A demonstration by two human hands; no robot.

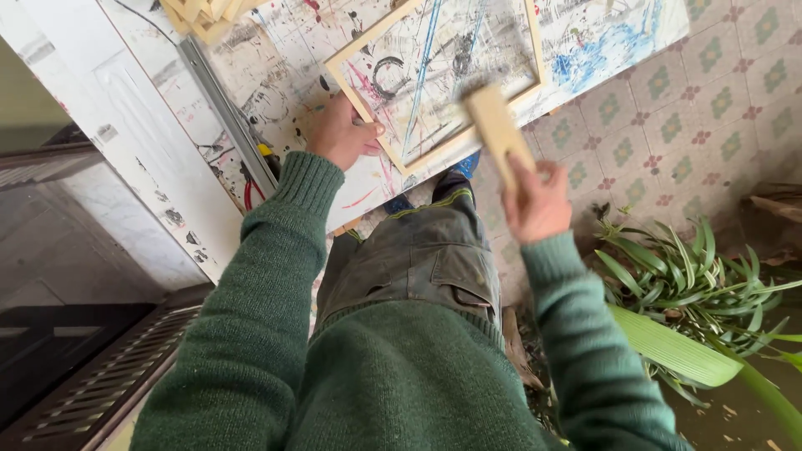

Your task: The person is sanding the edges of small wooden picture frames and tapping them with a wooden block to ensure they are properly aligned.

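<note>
1. Green sweater sleeves [276, 276] are filling the near part of the view, and both arms are being stretched forward toward a paint-streaked worktop [284, 75].
2. A thin rectangular wooden frame [436, 144] is lying flat on the worktop, its near long edge running up to the right and its near corner reaching toward the worktop's edge.
3. The frame is being steadied by the left hand [341, 134], which is being pressed down on the near left rail; the fingers are curled over the wood and the thumb is lying along it, so the hand is closed on the rail rather than spread flat.
4. A small pale wooden block [494, 127] is being held in the right hand [536, 202], the fingers wrapped round its lower end; its blurred upper end is overlapping the frame's near right rail, though whether it is touching the wood cannot be told.
5. The block's long axis is being kept up and slightly left, crossing the near rail; the frame lies ahead of the right hand, which is nearer that rail's right end.
6. A metal strip [221, 104] is running along the worktop's left edge, with a red-handled tool [251, 190] beside it.
7. Patterned floor tiles [710, 100] and a leafy green plant [693, 284] are being seen to the right, below the worktop.
</note>
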